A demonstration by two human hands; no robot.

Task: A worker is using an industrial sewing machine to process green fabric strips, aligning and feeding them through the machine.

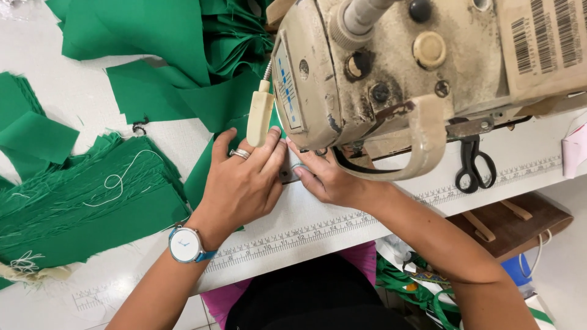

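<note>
Left hand (pixel 241 183) lies flat, fingers spread, pressing a green fabric piece (pixel 202 171) on the white bench (pixel 318 223) beneath the sewing machine (pixel 403 73). Right hand (pixel 327 180) fingers pinch the fabric near the needle, partly hidden.

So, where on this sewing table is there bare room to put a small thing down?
The table is bare at upper left, between the loose green pieces and the green stack. A bare strip also runs along the front edge by the printed ruler, and right of the black scissors. It is crowded under the sewing machine, where the left hand and right hand press.
</note>
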